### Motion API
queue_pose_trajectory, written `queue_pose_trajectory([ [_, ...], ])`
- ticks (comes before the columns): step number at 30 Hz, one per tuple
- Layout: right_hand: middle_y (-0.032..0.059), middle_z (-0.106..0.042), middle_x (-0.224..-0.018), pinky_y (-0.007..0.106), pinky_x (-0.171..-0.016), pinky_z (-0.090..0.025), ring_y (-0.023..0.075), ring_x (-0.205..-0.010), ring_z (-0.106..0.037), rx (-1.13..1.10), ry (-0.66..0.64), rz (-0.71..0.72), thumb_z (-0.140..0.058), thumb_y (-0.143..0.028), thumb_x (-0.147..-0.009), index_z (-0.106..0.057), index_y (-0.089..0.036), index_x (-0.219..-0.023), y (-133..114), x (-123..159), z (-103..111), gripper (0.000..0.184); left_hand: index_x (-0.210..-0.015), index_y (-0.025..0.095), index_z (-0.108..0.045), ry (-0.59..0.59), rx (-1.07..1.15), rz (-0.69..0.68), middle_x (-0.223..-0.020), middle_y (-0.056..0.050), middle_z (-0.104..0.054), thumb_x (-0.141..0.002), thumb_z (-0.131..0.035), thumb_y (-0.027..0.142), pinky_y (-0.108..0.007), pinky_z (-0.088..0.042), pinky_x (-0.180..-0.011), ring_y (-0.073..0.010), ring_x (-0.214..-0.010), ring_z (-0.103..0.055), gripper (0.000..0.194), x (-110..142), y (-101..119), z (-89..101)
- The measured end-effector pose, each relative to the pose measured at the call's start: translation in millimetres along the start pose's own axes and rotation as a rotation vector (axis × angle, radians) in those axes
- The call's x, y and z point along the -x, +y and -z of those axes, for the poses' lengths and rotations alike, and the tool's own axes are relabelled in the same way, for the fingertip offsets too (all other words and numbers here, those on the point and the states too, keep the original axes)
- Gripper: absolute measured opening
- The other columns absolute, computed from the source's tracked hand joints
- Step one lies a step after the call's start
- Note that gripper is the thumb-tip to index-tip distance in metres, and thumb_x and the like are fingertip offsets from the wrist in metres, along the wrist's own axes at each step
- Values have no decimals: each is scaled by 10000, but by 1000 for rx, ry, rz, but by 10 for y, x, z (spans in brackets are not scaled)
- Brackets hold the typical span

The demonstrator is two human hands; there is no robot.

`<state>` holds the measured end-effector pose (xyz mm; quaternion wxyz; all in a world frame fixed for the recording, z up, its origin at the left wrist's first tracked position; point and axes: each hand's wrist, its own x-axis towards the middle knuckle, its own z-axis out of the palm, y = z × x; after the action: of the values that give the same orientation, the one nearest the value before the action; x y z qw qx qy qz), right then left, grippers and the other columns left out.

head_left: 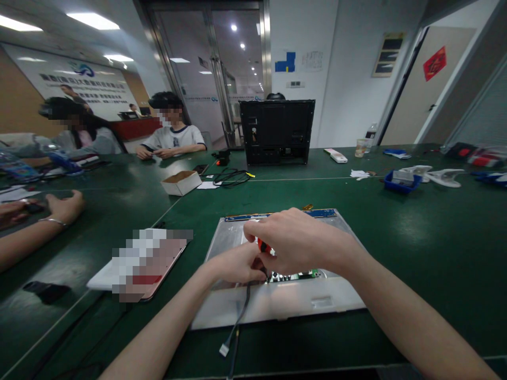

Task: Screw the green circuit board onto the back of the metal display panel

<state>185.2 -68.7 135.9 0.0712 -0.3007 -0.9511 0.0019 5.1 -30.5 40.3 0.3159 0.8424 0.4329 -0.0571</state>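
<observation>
A flat metal-backed display panel (293, 303) lies on the table in front of me, with a thin blue circuit strip (322, 213) along its far edge. My right hand (295, 237) is closed from above around a red-and-black screwdriver (263, 246), mostly hidden by the fingers. Just below and to the left, my left hand (240, 264) has its fingers pinched together near the screwdriver's lower end; what they grip is hidden. A green circuit board (295, 276) shows beneath the hands. From there a dark cable (246, 303) runs over the panel's near edge to a white connector (224, 349).
Left of the panel lie a pink phone (168, 264) and a black object (46, 291). Another person's hand (65, 208) rests at far left. Beyond stand a white box (182, 183), a black cable (233, 178), a black monitor (277, 132) and a blue tray (402, 182).
</observation>
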Motion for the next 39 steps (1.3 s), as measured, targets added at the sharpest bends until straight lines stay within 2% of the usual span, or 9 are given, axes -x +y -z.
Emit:
queue_pose_trajectory([
  [5, 31, -691, -774, 268, -473, -209, 164, -630, -591, 22, 10, -40, -571, -301, -891, -605, -192, -1012, 16, -10, 10, 166, -832, 172, -687, 4, 7, -67, -732, -14, -634, -731, -622, 300, -256, -420, -585, -182, -680, -570, 176, 19, 7, 11],
  [9, 40, -688, -760, 273, -487, -204, 159, -630, -584, 47, 9, -83, -540, -315, -935, -636, -193, -961, 17, -22, 14, 157, -883, 168, -697, 0, 15, -27, -720, -8, -621, -735, -613, 290, -243, -393, -539, -164, -637, -558, 209, 29, 19, 6],
  [14, 39, -696, -793, 267, -493, -223, 154, -639, -583, 13, -17, -48, -564, -269, -897, -611, -184, -1003, 8, -15, 14, 144, -725, 166, -636, 17, -41, -54, -723, -17, -640, -723, -627, 296, -248, -388, -565, -181, -691, -581, 130, -1, 8, 0],
  [19, 30, -695, -838, 259, -491, -240, 160, -670, -594, -6, -30, 5, -611, -272, -853, -577, -191, -1008, 16, 5, 20, 178, -620, 180, -537, 8, -21, -2, -626, 1, -577, -700, -618, 297, -265, -359, -519, -178, -610, -554, 164, -5, 26, 17],
  [22, 28, -693, -807, 265, -494, -224, 156, -645, -582, -2, -16, -24, -595, -312, -884, -600, -196, -995, 20, 4, 14, 161, -633, 180, -557, 2, -9, -1, -640, -1, -575, -697, -622, 287, -272, -381, -539, -185, -630, -559, 141, 11, 41, 21],
  [28, 32, -684, -751, 271, -499, -207, 145, -613, -557, 30, 18, -69, -552, -322, -936, -650, -197, -924, 25, -14, 1, 159, -833, 174, -670, -9, 7, -17, -732, -14, -626, -739, -615, 285, -268, -412, -576, -180, -664, -577, 156, 21, 36, 13],
  [33, 36, -693, -783, 268, -482, -216, 152, -626, -569, 12, -13, -34, -572, -268, -891, -626, -186, -973, 7, -5, 23, 128, -725, 169, -616, -22, -21, -10, -771, -34, -651, -735, -638, 313, -283, -431, -606, -206, -716, -596, 146, -4, 28, 23],
  [39, 36, -705, -823, 266, -486, -223, 164, -650, -601, 8, -14, -14, -601, -280, -863, -581, -190, -1058, 1, 4, 14, 216, -691, 165, -599, -45, -10, 15, -715, -32, -617, -736, -620, 316, -285, -425, -579, -214, -694, -590, 159, -8, 32, 39],
])
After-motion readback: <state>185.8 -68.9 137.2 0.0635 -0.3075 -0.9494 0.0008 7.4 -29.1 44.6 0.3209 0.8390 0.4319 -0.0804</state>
